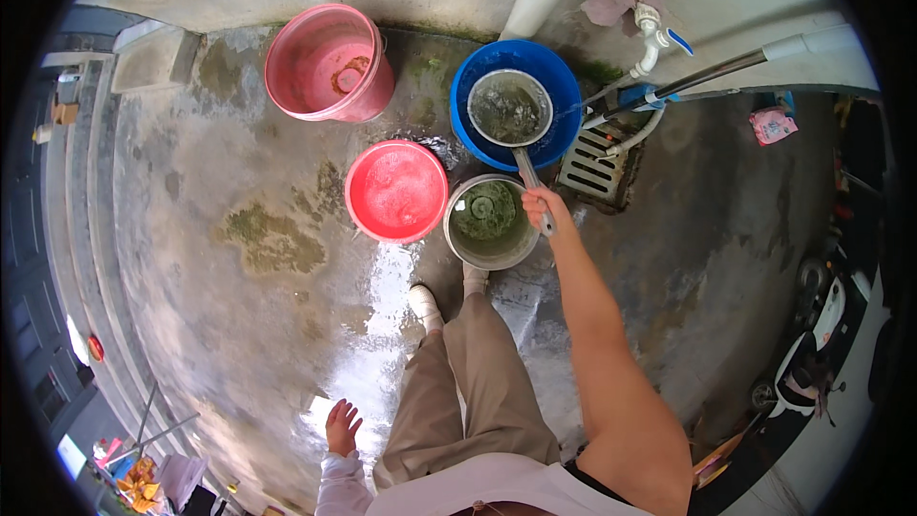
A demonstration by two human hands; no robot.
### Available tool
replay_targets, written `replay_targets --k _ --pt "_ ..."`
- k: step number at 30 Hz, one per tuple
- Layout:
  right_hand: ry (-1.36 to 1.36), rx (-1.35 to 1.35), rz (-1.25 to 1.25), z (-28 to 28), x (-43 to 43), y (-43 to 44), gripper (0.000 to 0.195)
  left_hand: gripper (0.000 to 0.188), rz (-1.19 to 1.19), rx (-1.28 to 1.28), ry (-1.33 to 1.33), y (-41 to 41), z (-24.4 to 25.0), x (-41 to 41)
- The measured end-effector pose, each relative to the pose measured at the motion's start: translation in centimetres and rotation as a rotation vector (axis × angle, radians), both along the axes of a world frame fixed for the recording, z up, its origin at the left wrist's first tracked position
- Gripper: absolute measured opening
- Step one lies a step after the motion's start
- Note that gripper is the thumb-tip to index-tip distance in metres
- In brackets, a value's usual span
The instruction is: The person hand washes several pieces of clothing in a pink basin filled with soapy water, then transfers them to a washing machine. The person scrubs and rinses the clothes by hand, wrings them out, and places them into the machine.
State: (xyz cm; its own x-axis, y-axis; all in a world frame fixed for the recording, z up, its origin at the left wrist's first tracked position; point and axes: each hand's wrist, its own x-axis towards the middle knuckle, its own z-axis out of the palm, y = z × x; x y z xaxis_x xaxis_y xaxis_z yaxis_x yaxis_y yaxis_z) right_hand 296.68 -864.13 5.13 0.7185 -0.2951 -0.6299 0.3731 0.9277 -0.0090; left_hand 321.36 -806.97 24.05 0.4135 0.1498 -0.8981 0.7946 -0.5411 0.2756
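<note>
My right hand (546, 209) grips the grey handle of a round water dipper (510, 107). The dipper's bowl holds water and is over or in the blue plastic tub (462, 136); how deep it sits I cannot tell. Below the handle stands a grey bucket (456, 244) with greenish water or a green inner bottom. Left of it is a bright red-pink bucket (396, 190) that looks full of rippling water. A larger faded pink bucket (322, 64), with a brown stain inside, leans tilted near the wall. My left hand (344, 428) hangs free, fingers apart, holding nothing.
A white tap (648, 46) with a blue lever and a cloth (625, 0) is on the wall, a thin stream reaching the tub. A slotted drain grate (591, 172), hose (637, 142) and pole (706, 73) lie right. Steps (93, 229) rise left; a scooter (799, 373) stands right.
</note>
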Motion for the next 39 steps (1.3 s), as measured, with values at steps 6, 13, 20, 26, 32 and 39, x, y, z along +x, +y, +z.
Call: replay_targets --k 6,13,20,26,32,39 --pt "0.218 -0.332 0.194 8.1 -2.2 3.1 0.051 0.048 -0.031 -0.086 0.038 1.4 -0.6 0.4" --pt "0.37 -0.436 0.29 13.8 -0.4 5.9 0.053 0.047 -0.024 -0.155 -0.008 3.1 -0.7 1.5" --pt "0.587 -0.597 0.366 14.9 2.9 9.3 0.056 0.047 0.008 -0.133 -0.019 5.4 -0.6 1.6" --pt "0.992 -1.24 0.57 14.4 3.1 13.4 0.07 0.046 0.022 -0.099 0.004 6.0 -1.2 1.2" --pt "1.308 -1.762 0.751 11.8 3.5 13.4 0.078 0.046 0.012 -0.066 0.007 4.0 -1.6 1.2" --pt "1.672 -1.423 0.84 4.4 4.5 0.6 0.076 0.042 0.012 -0.055 0.019 3.1 -2.7 0.9"
